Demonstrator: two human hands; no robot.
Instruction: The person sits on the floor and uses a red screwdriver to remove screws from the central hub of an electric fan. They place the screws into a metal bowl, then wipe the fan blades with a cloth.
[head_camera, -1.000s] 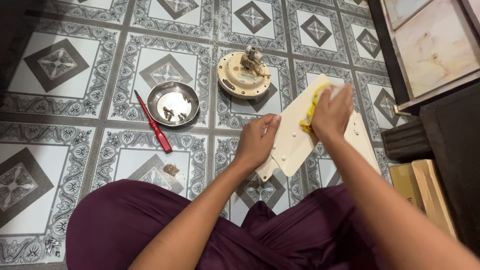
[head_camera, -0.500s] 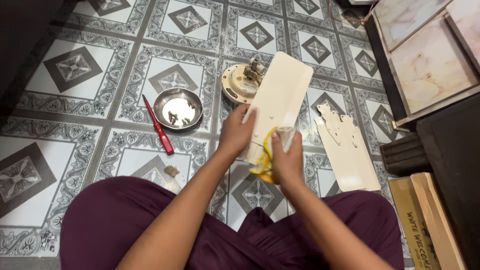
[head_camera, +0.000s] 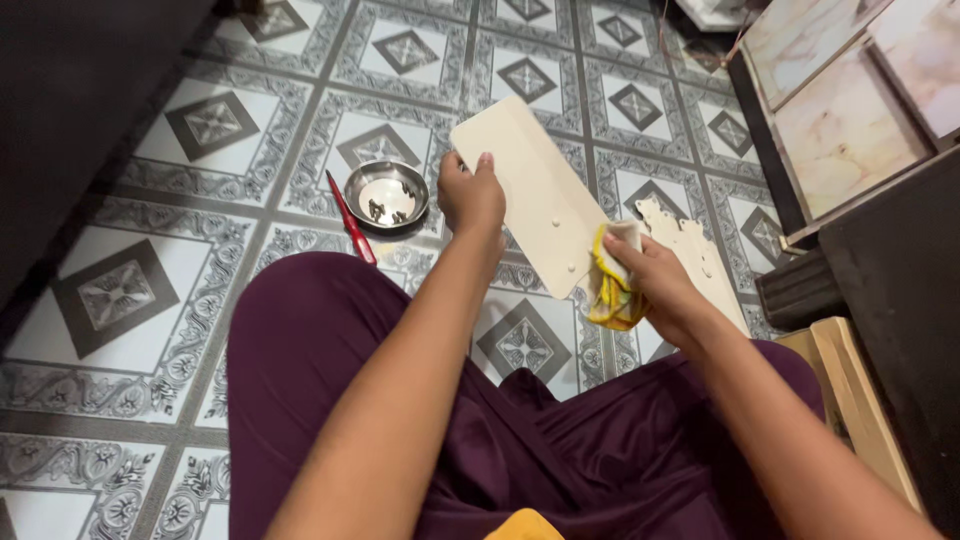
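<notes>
left hand (head_camera: 470, 196) grips the long edge of the blade (head_camera: 527, 190), fingers curled over the rim, thumb underneath out of sight. the cream blade is lifted off the floor (head_camera: 140, 200), tilted, its rounded end pointing away from the person and its narrow drilled end toward the lap. right hand (head_camera: 660, 285) is at that narrow end, fingers closed around a bunched cloth (head_camera: 612, 290), yellow with a white patch, pressing it against the blade's corner near the small holes. so both hands are clamped: one on the blade edge, one on the cloth.

just right of the blade, more blades (head_camera: 700, 265) lie flat on the floor in a stack, notched ends farthest from the person, partly hidden by the right hand. left of the blade, near the left hand, sits a steel bowl (head_camera: 387, 195) with a few small dark bits in it; too small to say what they are. a red screwdriver (head_camera: 351, 231) lies just beyond the bowl, on the side away from the blade, tip pointing away from the person, handle running toward the knee.

below the blade, maroon trousers (head_camera: 330, 350) fill the lower frame, legs folded. far right of the blade, a cardboard box (head_camera: 855, 400) lies beside a dark cabinet (head_camera: 900, 270).
</notes>
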